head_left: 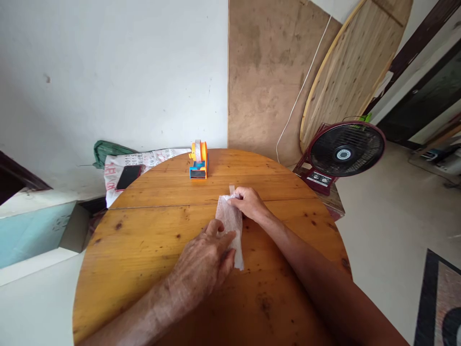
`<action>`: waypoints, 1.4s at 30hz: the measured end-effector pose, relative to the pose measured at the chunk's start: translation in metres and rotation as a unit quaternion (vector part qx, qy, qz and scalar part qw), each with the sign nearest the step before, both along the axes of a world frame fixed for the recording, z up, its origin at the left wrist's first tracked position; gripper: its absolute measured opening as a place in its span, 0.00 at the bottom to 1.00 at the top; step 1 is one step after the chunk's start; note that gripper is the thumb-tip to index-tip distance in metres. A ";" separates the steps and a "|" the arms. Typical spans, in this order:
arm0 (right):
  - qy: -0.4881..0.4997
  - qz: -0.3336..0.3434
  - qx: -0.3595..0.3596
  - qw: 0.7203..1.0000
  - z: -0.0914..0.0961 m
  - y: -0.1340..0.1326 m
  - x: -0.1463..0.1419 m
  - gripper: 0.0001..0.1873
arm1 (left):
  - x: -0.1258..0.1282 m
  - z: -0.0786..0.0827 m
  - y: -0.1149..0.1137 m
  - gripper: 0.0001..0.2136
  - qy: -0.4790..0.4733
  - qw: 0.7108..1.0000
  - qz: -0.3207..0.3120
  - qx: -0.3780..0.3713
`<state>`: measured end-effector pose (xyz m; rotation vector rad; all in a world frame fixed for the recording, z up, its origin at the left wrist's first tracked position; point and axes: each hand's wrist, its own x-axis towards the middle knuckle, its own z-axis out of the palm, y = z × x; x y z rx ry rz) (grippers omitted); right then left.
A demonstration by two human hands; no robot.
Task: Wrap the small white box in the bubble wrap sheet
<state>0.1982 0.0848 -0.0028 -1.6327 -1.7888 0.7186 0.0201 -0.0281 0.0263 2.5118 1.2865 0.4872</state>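
A narrow, flattish piece of translucent bubble wrap (229, 214) lies lengthwise on the round wooden table (144, 250), in front of me. My right hand (249, 202) pinches its far end between thumb and fingers. A short strip of clear tape (232, 189) sticks out beyond that end, beside the right fingertips. Across the nearer half rests my left hand (212, 250), its index finger stretched over the wrap and its thumb apart, lower down. Whether anything is inside the wrap I cannot tell. Farther back stands an orange and blue tape dispenser (199, 161) with a roll on it.
A dark red electric fan (343, 153) stands beyond the table's right edge. At the back left, a phone (128, 178) lies on a printed white sack (158, 156), near a green bag (111, 151). A large round wooden board (353, 62) leans on the wall.
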 end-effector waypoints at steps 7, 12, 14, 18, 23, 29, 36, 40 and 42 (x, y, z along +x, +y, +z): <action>0.145 0.021 0.001 0.989 -0.001 -0.003 -0.004 0.11 | 0.000 0.018 -0.003 0.16 0.123 0.992 0.030 -0.012; 0.316 0.004 -0.086 0.945 0.004 -0.007 -0.009 0.13 | 0.001 0.020 -0.001 0.19 0.158 0.984 0.022 -0.084; 0.373 0.008 -0.122 0.920 0.006 -0.007 -0.010 0.14 | 0.001 0.018 0.000 0.19 0.149 0.985 0.019 -0.087; 0.421 0.028 -0.156 0.893 0.008 -0.007 -0.009 0.14 | 0.000 0.012 0.001 0.18 0.124 0.988 0.022 -0.090; 0.379 0.085 -0.173 0.905 0.020 -0.010 -0.001 0.15 | 0.000 0.010 0.001 0.17 0.118 0.988 0.027 -0.092; 0.297 0.123 -0.162 0.933 0.057 -0.027 -0.006 0.10 | 0.002 0.023 0.000 0.18 0.120 0.987 0.037 -0.097; 0.264 0.117 -0.131 0.948 0.066 -0.049 -0.014 0.11 | 0.002 0.021 -0.007 0.16 0.093 0.992 0.050 -0.073; 0.273 0.116 -0.087 0.951 0.061 -0.058 -0.016 0.12 | 0.000 0.013 -0.011 0.18 0.081 0.987 0.110 -0.087; 0.251 0.128 -0.069 0.957 0.062 -0.063 -0.018 0.11 | -0.001 0.011 -0.014 0.17 0.064 0.986 0.124 -0.092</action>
